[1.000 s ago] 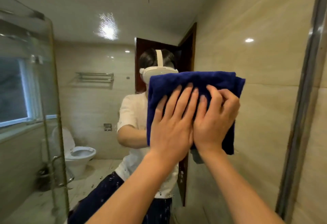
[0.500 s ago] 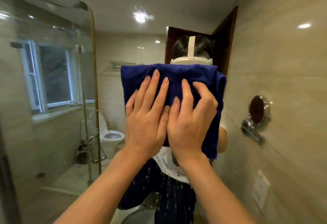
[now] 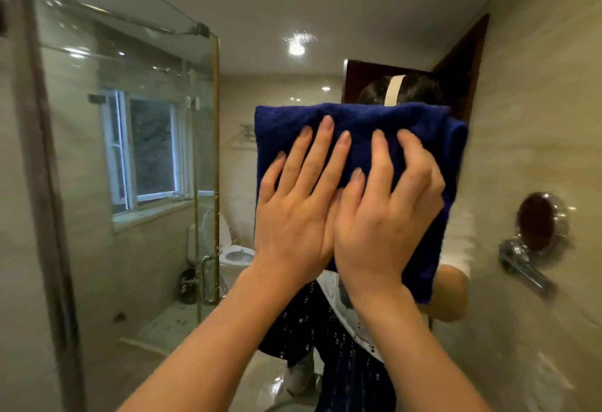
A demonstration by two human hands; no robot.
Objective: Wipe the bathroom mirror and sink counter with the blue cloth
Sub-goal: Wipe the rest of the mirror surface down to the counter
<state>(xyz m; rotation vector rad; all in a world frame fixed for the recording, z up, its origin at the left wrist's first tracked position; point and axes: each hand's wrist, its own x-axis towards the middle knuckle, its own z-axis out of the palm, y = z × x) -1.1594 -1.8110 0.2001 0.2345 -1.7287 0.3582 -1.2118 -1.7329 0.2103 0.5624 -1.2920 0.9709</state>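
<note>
A folded dark blue cloth (image 3: 361,125) lies flat against the bathroom mirror (image 3: 293,4), in the middle of the view. My left hand (image 3: 293,213) presses on its left half with fingers spread. Beside it, touching, my right hand (image 3: 387,216) presses on the right half, fingers slightly curled into the fabric. The cloth's lower part hangs down behind my right hand. The mirror fills almost the whole view and shows a person's reflection behind the cloth. The sink counter is out of sight.
The mirror's metal frame edge (image 3: 45,183) runs down the left side. Reflected in the glass are a shower screen (image 3: 208,151), a window (image 3: 146,151), a toilet (image 3: 234,249), a dark door (image 3: 462,69) and a round chrome wall mirror on an arm (image 3: 537,226).
Both hands have slid the cloth leftwards across the mirror. The frame edge that was on the right is gone; the left frame edge and the chrome wall mirror have come into view.
</note>
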